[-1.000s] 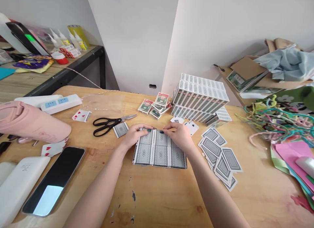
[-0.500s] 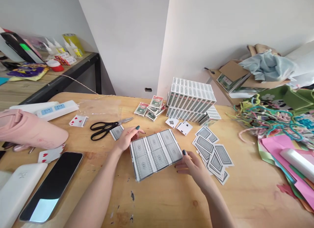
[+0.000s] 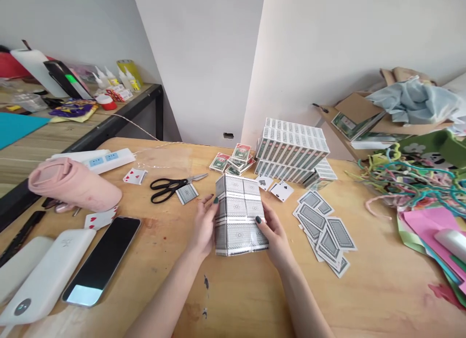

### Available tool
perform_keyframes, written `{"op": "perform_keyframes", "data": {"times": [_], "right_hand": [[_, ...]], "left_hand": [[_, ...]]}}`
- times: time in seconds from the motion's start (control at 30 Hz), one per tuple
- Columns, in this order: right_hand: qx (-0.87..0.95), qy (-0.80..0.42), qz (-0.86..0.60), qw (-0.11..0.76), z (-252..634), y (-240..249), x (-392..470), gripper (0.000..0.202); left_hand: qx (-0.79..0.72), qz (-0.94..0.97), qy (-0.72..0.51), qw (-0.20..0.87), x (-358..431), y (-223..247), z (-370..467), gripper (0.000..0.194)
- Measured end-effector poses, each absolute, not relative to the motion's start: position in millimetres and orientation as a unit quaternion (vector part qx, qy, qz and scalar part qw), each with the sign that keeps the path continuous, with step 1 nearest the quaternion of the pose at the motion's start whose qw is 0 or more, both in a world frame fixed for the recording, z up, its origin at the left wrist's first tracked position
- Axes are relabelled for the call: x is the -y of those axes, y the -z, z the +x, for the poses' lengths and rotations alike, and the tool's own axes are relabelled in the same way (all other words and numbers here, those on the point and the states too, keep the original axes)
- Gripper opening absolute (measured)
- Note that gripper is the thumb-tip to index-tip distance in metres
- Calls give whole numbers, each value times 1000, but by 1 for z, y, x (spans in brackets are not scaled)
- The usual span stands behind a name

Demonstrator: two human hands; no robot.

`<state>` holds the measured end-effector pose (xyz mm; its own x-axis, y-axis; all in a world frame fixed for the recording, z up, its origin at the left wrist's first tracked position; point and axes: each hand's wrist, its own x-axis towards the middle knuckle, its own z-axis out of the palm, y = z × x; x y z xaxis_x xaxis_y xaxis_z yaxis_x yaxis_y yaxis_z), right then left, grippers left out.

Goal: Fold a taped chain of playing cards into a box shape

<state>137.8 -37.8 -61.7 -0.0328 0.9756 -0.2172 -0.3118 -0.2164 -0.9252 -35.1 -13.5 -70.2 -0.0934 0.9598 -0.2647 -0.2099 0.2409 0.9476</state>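
Observation:
Between my two hands is a box-like block covered in grey-patterned playing-card backs [image 3: 238, 211], with white strips across it. My left hand [image 3: 206, 226] grips its left side, thumb on the edge. On the right side my right hand [image 3: 274, 231] is closed around it, thumb on the face and fingers behind. Left of the block, black-handled scissors [image 3: 169, 188] lie beside a cut card piece [image 3: 187, 194]. To the right, loose cards [image 3: 324, 228] lie face down in a spread. Two face-up cards [image 3: 281, 190] are just behind the block.
Stacked card packs [image 3: 293, 151] stand at the back, with several loose packs [image 3: 235, 159] beside them. At left are a phone [image 3: 105, 260], a power bank [image 3: 51, 275], a pink roll [image 3: 78, 185] and a power strip [image 3: 109, 159]. Yarn [image 3: 411, 175] and coloured sheets [image 3: 425, 226] lie at right.
The card-covered block has been turned from lying sideways to a more upright pose, showing a side face. Both hands have come closer together around it. The view has swung slightly left.

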Motion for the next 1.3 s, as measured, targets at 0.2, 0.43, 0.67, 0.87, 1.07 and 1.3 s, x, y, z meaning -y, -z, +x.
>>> {"op": "perform_keyframes", "data": {"times": [0.2, 0.43, 0.67, 0.87, 1.07, 1.3], "right_hand": [[274, -677, -431, 529, 134, 79, 39, 43], [205, -740, -433, 472, 139, 90, 43, 41], [242, -702, -456, 490, 142, 84, 43, 45], [252, -711, -437, 490, 140, 81, 44, 44], [259, -714, -435, 484, 141, 82, 45, 43], [499, -492, -568, 431, 153, 77, 14, 48]], "left_hand": [[-464, 260, -505, 680, 20, 36, -37, 42], [-393, 343, -469, 713, 24, 23, -36, 48], [-490, 496, -388, 603, 31, 13, -35, 60], [-521, 510, -373, 574, 31, 20, -29, 33], [-512, 464, -392, 608, 27, 18, -29, 41], [-558, 411, -412, 592, 21, 21, -41, 46]]}}
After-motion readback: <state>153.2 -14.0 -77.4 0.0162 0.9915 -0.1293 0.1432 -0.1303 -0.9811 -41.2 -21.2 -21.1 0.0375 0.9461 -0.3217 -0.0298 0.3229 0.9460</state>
